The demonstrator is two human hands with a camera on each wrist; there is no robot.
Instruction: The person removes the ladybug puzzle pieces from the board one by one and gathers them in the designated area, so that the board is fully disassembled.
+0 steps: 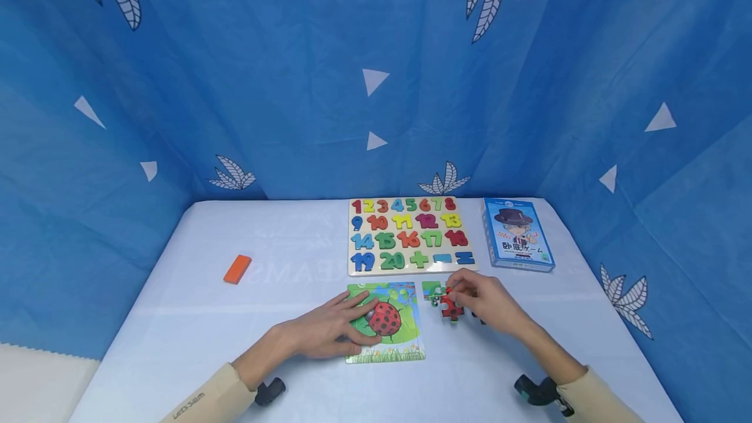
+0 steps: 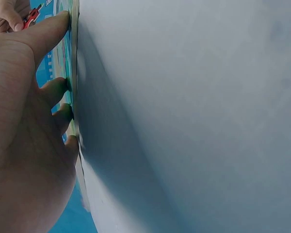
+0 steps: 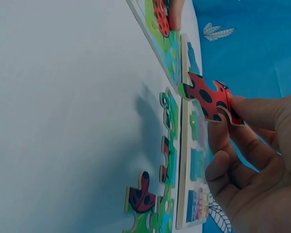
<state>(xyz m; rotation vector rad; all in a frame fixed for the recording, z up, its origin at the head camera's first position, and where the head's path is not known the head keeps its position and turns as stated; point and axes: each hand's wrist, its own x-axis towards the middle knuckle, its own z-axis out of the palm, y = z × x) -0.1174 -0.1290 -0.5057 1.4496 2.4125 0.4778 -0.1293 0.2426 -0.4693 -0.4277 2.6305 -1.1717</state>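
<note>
My right hand [image 1: 484, 300] pinches a red, black-spotted jigsaw piece [image 3: 207, 98] between thumb and fingers, held up off the table. Several more jigsaw pieces [image 3: 168, 162] with green, red and black parts lie below it, partly hidden by the hand in the head view. My left hand [image 1: 331, 328] rests with spread fingers on a square ladybug board [image 1: 405, 348]. Its picture shows a red ladybug on green with flowers and grass. The left wrist view shows the thumb and fingertips [image 2: 62, 86] touching the board's face near its edge.
Behind the ladybug board lies a wooden number board [image 1: 414, 237] with coloured numerals. A blue card-game box [image 1: 519, 235] is at the back right. An orange block [image 1: 237, 269] lies at the left. Blue cloth [image 1: 294, 83] walls the table [image 1: 194, 318] on the back and sides.
</note>
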